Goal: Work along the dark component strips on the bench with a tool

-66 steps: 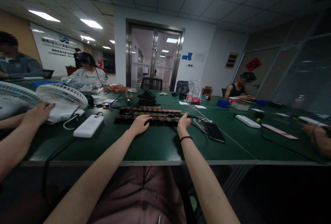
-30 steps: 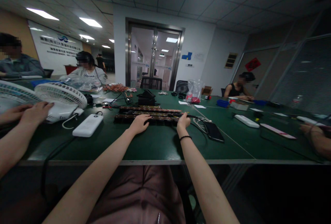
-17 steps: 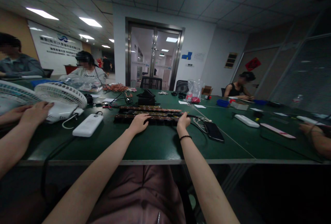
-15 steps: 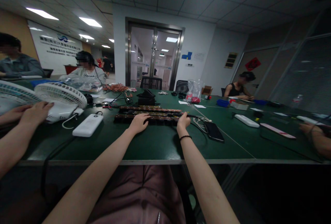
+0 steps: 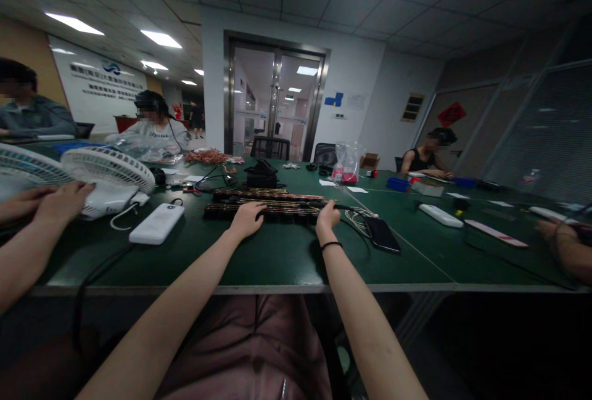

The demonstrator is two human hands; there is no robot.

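Long dark strips with rows of orange parts (image 5: 272, 203) lie across the green table (image 5: 277, 258) in front of me. My left hand (image 5: 248, 219) rests palm down on the nearest strip, fingers stretched forward. My right hand (image 5: 328, 216) is closed around a thin black tool or cable end (image 5: 349, 208) at the strips' right end. A black band is on my right wrist.
A white power bank (image 5: 156, 223), two white fans (image 5: 108, 171) and a neighbour's hands (image 5: 55, 201) are to the left. A black phone (image 5: 380, 233) and white cable lie right of my right hand. Other people sit around the table; another arm (image 5: 567, 246) is at far right.
Almost nothing has moved; both my hands stay on the strips. The neighbour's second hand has come into view beside the fan.
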